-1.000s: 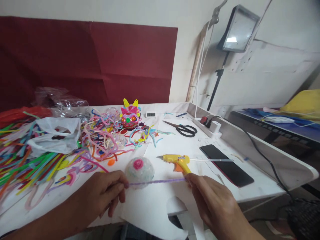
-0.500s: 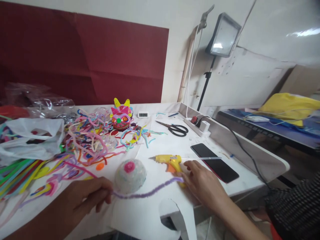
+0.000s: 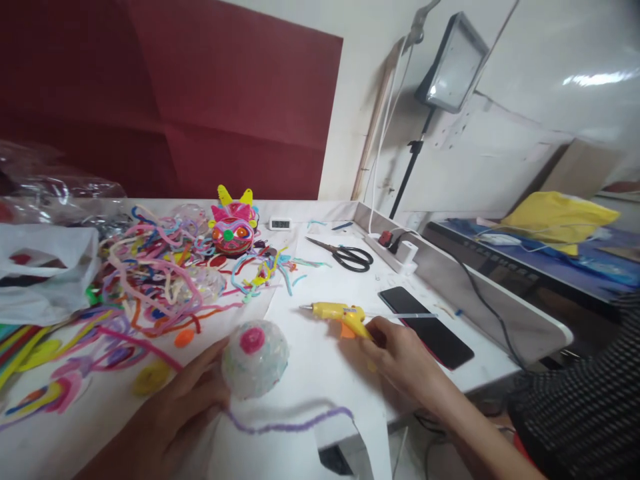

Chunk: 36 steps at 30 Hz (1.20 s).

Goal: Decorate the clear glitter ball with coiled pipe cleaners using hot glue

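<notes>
Head view, dome (image 3: pixel 259 375): seated on the table (image 3: pixel 487 369), pink disc (image 3: pixel 253 341) showing.
Purple pipe cleaner (image 3: pixel 290 427): curved before the dome, its right end loose.
Left hand (image 3: pixel 193 399): half-curled at the dome's left side; one pipe cleaner end appears pinched.
Right hand (image 3: pixel 397 350): closed around the handle of the glue gun (image 3: pixel 327 311), right of the dome; whether lifted cannot be told.
Handling: the nozzle (image 3: pixel 305 307) should be kept off the left fingers; the glue stick (image 3: pixel 400 315), trailed over the phone (image 3: pixel 443 343) farther right of the dome, should be drawn clear.
Edges: cut paper (image 3: pixel 270 450) is apparently overhung before the dome; no support should be assumed.
Open room: found beyond the dome, toward the scissors (image 3: pixel 341 254); obstructed left-beyond by tangled strands (image 3: pixel 145 260).
</notes>
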Available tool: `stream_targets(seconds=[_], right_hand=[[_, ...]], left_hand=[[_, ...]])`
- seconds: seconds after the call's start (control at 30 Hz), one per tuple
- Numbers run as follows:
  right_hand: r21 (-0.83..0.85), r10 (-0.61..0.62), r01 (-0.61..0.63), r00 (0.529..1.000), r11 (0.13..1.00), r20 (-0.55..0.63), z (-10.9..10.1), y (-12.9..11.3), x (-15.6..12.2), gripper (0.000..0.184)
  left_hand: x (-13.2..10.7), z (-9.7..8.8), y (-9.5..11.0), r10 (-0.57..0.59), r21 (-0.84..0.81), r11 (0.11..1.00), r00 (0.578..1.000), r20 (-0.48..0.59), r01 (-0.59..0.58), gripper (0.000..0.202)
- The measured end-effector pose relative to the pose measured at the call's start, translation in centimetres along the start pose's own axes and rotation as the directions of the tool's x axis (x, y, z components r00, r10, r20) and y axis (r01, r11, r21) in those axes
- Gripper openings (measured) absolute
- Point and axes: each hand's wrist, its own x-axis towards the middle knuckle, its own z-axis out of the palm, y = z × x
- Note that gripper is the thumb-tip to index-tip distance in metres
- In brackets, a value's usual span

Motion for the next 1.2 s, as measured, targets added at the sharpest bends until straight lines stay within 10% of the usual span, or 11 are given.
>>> stream_targets(seconds=[0.27,0.5,0.77,1.0,1.2], right_hand=[[0.499,0.078,-0.097,0.995,0.861,0.058,-2.8,-1.5,0.1,0.034],[0.725,0.115,-0.154,0.988,0.672,0.103,-3.9,-2.6,-0.3,0.034],[0.862,0.065,-0.160,0.987,0.480,0.147,-3.3,-1.8,-0.1,0.030],[0.910,-0.022,-0.175,0.980,0.376,0.198,-2.4,-3.1,-0.5,0.033],[0.934,-0.103,-0.165,0.973,0.317,0.207,-2.7,-3.4,-0.5,0.039]], left_hand=[[2.1,2.1,0.5,0.093,0.028,0.995,0.993,-0.076,-0.091,0.024],[5.2,-1.2,1.4,0.259,0.215,0.952,0.948,-0.187,-0.218,0.026],[10.3,-4.1,1.6,0.058,0.313,0.949,0.945,-0.321,0.048,0.045],[13.4,-0.1,9.4,-0.010,-0.317,0.948,0.989,-0.148,-0.038,0.027],[15.9,2.0,10.7,0.068,-0.430,0.887,0.969,-0.236,-0.167,0.036]])
